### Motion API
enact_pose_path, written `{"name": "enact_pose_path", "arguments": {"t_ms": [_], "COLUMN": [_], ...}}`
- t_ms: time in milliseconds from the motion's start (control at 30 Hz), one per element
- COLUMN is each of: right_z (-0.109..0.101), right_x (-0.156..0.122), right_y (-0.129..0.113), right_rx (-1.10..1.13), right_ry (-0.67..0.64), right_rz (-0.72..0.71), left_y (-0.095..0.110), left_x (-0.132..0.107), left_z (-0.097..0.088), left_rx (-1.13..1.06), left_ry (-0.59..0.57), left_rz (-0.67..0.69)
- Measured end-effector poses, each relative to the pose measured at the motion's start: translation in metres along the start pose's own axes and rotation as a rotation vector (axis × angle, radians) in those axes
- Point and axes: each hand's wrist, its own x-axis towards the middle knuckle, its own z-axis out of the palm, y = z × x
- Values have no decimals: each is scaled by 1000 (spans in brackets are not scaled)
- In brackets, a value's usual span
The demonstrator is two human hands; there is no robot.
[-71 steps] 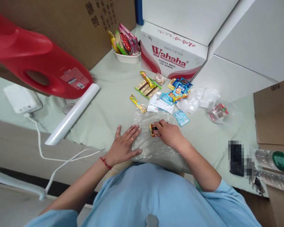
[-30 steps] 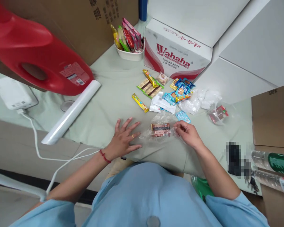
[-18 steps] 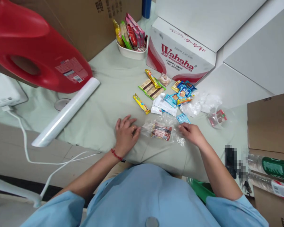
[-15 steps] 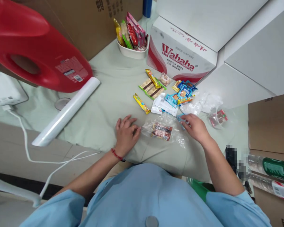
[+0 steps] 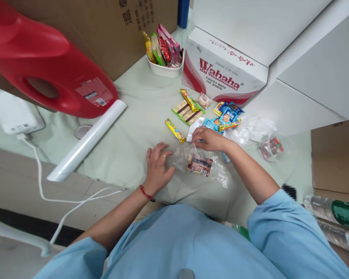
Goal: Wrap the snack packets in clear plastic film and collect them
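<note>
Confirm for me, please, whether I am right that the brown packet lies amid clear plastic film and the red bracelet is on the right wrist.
The side is wrong: the head view shows the red bracelet on the wrist of the left hand. The brown packet does lie amid clear plastic film.

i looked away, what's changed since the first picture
The clear film, spread flat before, is now gathered around the brown packet. The right hand let go of the packet and moved farther from the body; the left hand, flat before, has curled. The snack tub and red jug stayed put.
</note>
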Motion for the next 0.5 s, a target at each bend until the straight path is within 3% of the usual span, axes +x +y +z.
{"name": "enact_pose_path", "arguments": {"t_ms": [200,300,400,500], "right_z": [0,2,2,3], "right_x": [13,18,18,11], "right_y": [-13,-15,-17,-25], "right_rx": [-133,-78,47,157], "right_ry": [-26,-20,17,116], "right_rz": [325,500,591,591], "left_y": [21,30,37,39], "left_x": [20,33,46,58], "left_z": [8,14,15,13], "left_rx": [-15,1,4,31], "left_ry": [66,57,-24,-169], "left_rz": [-24,-52,-148,-264]}}
